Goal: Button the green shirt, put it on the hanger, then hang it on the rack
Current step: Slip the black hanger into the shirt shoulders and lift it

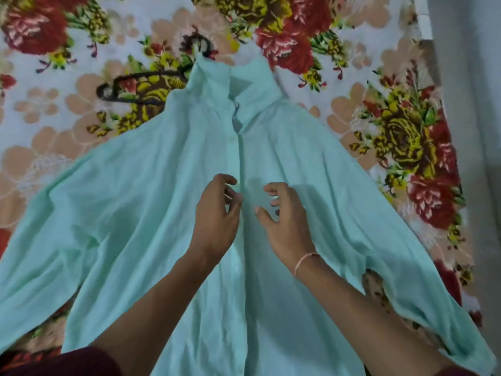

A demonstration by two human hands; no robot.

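Closest to the camera was a dark maroon sleeve [54, 360] at the lower left edge, with two bare forearms reaching forward from it. A thin pink thread bracelet [306, 260] circled the right wrist.

Both hands hung over the middle of the pale mint-green cotton shirt [135, 199], one on each side of its button placket. The left hand [217, 213] had its fingers loosely curled with the tips right at the placket edge and no cloth visibly pinched. The right hand [282, 221] was likewise slack, thumb stretched toward the placket, holding nothing.

The shirt lay flat, front up, on a bed covered by a white sheet printed with red, yellow and peach flowers [40, 109]. Its sleeves spread outward and its collar pointed away from the person. A black wire hanger [101, 91] lay on the sheet beside the collar, partly tucked under the shirt's shoulder.
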